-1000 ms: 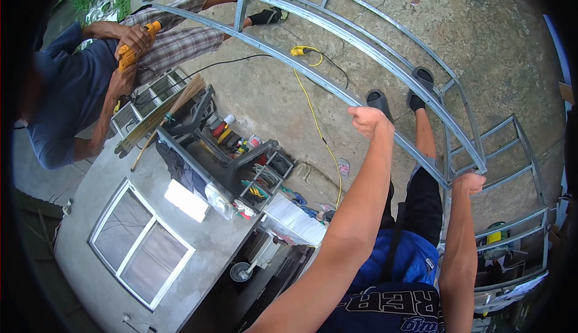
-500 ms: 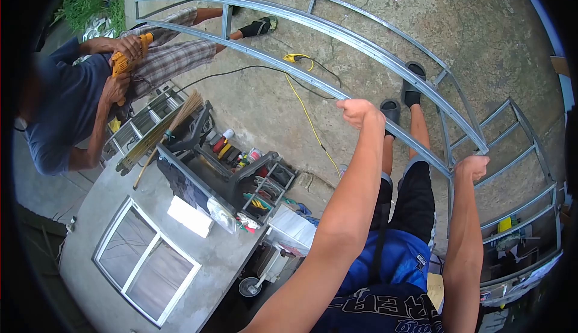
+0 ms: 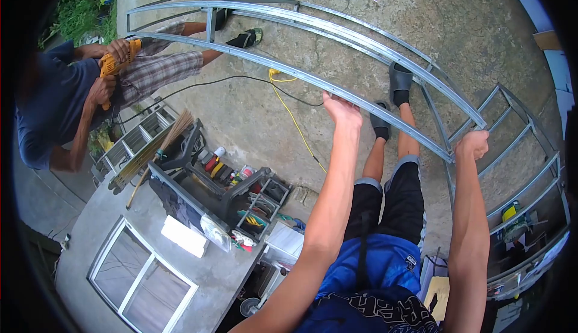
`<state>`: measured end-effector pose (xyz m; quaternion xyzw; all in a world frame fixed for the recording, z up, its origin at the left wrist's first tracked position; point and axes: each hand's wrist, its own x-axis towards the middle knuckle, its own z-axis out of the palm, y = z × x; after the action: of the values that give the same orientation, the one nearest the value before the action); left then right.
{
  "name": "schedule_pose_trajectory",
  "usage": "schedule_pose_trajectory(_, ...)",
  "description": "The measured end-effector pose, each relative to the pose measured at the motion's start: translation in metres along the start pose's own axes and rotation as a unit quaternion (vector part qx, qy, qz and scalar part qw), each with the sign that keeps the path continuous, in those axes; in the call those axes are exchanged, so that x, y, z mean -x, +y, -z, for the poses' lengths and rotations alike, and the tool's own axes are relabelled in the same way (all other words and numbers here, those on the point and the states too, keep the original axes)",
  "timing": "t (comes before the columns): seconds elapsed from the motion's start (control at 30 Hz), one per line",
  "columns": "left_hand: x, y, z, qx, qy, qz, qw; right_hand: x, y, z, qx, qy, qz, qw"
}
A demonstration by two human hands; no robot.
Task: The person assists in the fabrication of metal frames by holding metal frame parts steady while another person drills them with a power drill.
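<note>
A long, curved metal frame (image 3: pixel 277 66) of silvery channel strips with short cross pieces spans the upper part of the head view. My left hand (image 3: pixel 342 109) supports its near rail from below; the thumb side shows and the other fingers are partly hidden by the rail. At the frame's right end, my right hand (image 3: pixel 472 144) is closed around the metal near the corner. On the far left, another person holds a yellow power drill (image 3: pixel 117 57) with both hands, close to the frame's left end.
A second metal frame (image 3: pixel 551 161) stands at the right. Below the person lie an aluminium ladder (image 3: pixel 135 134), a broom (image 3: pixel 174 131) and a black tool rack (image 3: pixel 226 191). A yellow cord (image 3: pixel 295 119) and a dark cable cross the concrete floor (image 3: pixel 385 8). A framed window (image 3: pixel 141 273) is lower left.
The frame's left end has come lower in view and my left hand has shifted left, its fist loosened to a palm-up hold under the rail. My right hand stays at the corner.
</note>
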<state>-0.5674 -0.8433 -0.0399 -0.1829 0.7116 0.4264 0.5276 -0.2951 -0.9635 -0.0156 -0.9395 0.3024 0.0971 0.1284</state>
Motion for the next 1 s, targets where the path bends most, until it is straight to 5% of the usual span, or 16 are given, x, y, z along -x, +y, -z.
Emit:
schedule_pose_trajectory(0.27,-0.002,0.059,0.083,0.023,-0.260,-0.021,0.965,0.003,-0.005,0.001,0.003,0.011,0.002,1.000)
schedule_pose_trajectory(0.4,0.027,0.082,0.063,-0.006,-0.230,-0.022,0.973,0.004,-0.002,0.000,0.001,0.016,0.010,1.000)
schedule_pose_trajectory(0.43,0.031,0.081,0.054,-0.026,-0.164,-0.038,0.985,0.007,-0.002,0.001,0.000,0.018,0.010,1.000)
schedule_pose_trajectory(0.53,0.005,0.084,0.076,-0.063,-0.208,-0.066,0.974,0.006,-0.001,0.000,0.011,0.020,0.016,1.000)
schedule_pose_trajectory(0.57,0.011,0.082,0.066,-0.056,-0.144,-0.090,0.984,0.008,-0.002,0.001,-0.003,0.017,0.009,1.000)
schedule_pose_trajectory(1.0,0.012,0.083,0.050,0.156,-0.235,-0.069,0.957,0.011,-0.003,0.002,-0.031,0.013,0.012,0.999)
